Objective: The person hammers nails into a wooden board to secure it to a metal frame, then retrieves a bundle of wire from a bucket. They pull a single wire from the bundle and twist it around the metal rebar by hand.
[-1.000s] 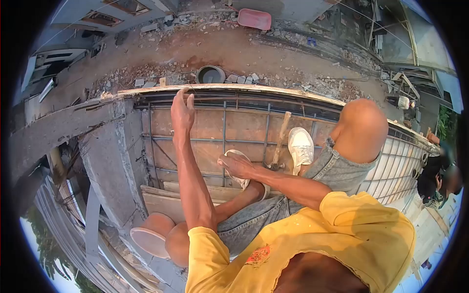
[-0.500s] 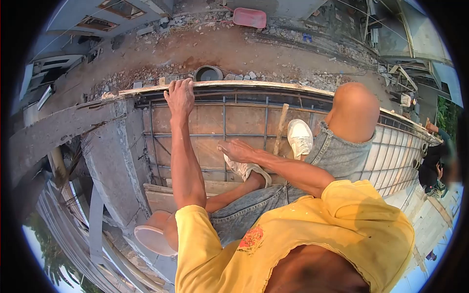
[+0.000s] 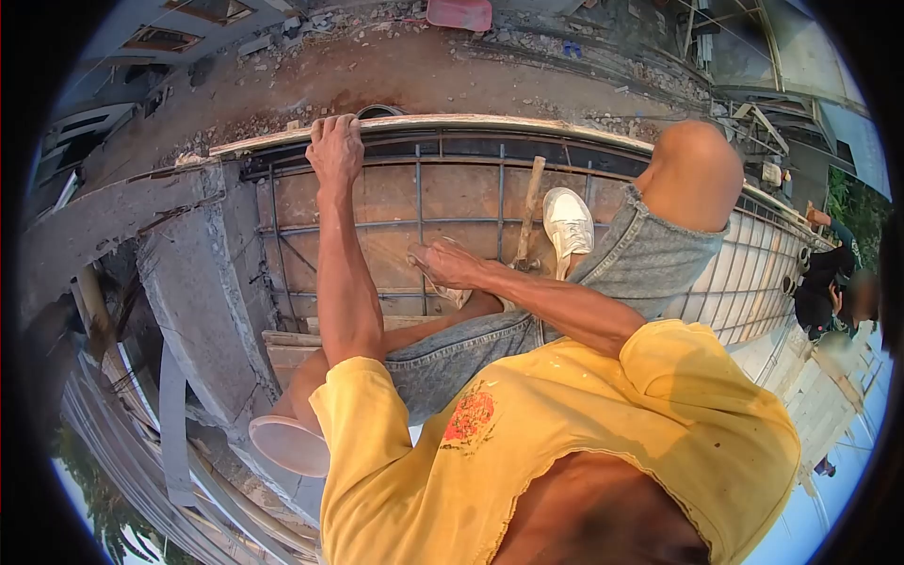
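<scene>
My left hand (image 3: 336, 151) grips the top edge of a long wooden board (image 3: 471, 122) running across the scene, its fingers curled over the far side. Lower and to the right, my right hand (image 3: 446, 262) hangs over the rebar grid (image 3: 420, 207), fingers bent together beside a vertical bar; whatever they may hold is too small to name. A hammer with a wooden handle (image 3: 530, 209) leans on the grid between my right hand and my white shoe (image 3: 568, 222).
A concrete beam (image 3: 193, 273) stands on the left, with a pale bowl (image 3: 290, 445) below. Rubble and a pink wheelbarrow (image 3: 460, 13) lie on the ground beyond the board. Another person (image 3: 825, 287) is at the far right.
The view has tilted and shifted, so the board and ground sit higher in it. My left hand stays on the board; my right hand remains low over the grid.
</scene>
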Available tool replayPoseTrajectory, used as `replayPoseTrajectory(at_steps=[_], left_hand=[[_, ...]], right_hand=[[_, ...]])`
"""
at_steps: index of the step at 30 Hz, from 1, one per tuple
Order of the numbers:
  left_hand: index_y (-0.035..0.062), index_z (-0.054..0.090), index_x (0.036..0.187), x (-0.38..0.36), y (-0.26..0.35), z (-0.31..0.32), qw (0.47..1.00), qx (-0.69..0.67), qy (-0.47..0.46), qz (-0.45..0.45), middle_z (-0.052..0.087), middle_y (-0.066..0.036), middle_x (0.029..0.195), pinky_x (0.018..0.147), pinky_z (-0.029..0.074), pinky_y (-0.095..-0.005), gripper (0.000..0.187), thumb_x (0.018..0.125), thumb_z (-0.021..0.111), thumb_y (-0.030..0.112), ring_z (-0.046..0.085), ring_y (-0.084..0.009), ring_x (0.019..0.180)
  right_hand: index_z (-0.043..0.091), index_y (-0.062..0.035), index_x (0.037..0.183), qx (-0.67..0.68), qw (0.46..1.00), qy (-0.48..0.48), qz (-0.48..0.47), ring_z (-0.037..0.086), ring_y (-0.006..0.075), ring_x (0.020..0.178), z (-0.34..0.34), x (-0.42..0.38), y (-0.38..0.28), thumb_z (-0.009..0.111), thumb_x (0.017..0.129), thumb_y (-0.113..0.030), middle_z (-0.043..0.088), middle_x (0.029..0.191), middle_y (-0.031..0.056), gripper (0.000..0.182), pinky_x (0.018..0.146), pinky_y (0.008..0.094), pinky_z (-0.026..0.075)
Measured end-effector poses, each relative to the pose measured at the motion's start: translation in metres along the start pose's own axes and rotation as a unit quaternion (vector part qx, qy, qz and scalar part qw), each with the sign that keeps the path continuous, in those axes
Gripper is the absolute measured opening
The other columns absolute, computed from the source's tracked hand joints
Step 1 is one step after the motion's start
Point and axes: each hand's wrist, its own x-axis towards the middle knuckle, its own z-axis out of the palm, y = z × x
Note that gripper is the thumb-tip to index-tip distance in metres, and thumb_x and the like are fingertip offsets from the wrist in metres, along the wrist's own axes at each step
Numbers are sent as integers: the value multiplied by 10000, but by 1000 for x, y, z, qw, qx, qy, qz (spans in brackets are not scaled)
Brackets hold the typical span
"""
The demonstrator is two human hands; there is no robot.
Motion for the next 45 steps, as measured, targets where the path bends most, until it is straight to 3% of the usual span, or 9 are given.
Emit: replayPoseTrajectory(at_steps=[12,14,26,30,33,35,39,42,45], left_hand=[[228,653,1203,1,2,-4,999,-1,-38,-19,596,-4,1295,1009,387,-597,315,1015,466,400,434,-293,1346],[225,656,1197,2,1,-2,999,6,-29,-20,606,-10,1280,1006,401,-581,309,1013,473,391,438,-294,1342],[152,663,1181,-1,3,-10,1000,-13,-20,-3,635,-43,1241,1012,445,-456,302,1005,500,336,479,-303,1287],[120,651,1196,-10,-8,-6,986,-105,103,79,636,-66,1264,1044,411,-454,237,993,546,180,502,-337,1267],[52,631,1209,-59,-8,-8,948,-147,254,-121,655,-129,1223,1004,444,-440,253,975,557,111,571,-334,1191],[-1,619,1200,-104,8,13,802,-360,241,-411,673,-174,1156,946,480,-397,256,964,537,56,632,-290,1105],[-34,584,1266,-184,50,79,755,-531,-35,-385,672,-182,1166,967,472,-356,323,955,532,37,637,-258,1111],[-50,548,1313,-189,64,82,788,-515,-51,-333,661,-189,1202,1002,455,-362,373,952,552,42,622,-281,1141],[-48,556,1310,-192,73,71,716,-583,-37,-382,658,-176,1218,1012,445,-362,377,952,592,64,614,-280,1155]], right_hand=[[533,5,1028,-75,996,37,7,589,451,703,3,6,-3,456,1005,-172,611,727,261,195,781,524,416],[554,9,989,-55,994,-22,87,619,455,783,-14,8,-28,474,951,-101,652,800,262,142,839,513,406],[587,16,1046,99,989,32,101,634,419,852,-35,39,-4,424,972,-141,662,891,250,238,830,467,448],[596,10,1055,103,989,-9,103,649,379,914,-48,68,2,371,1000,-179,665,964,227,299,841,459,477],[606,17,1042,101,990,-13,92,627,334,976,-55,89,13,370,1003,-214,654,1030,181,333,870,421,475],[615,24,1028,84,994,-20,70,628,324,957,-54,106,21,375,990,-218,653,1012,190,343,877,419,474],[643,31,1004,35,995,-69,64,636,344,954,-58,146,34,394,953,-171,661,1012,208,325,870,421,483],[668,24,990,14,993,-71,88,645,358,983,-43,165,47,415,919,-143,673,1037,224,312,865,419,489],[672,5,989,9,986,-42,158,665,361,980,-39,179,41,440,896,-138,694,1029,222,289,857,419,498]])
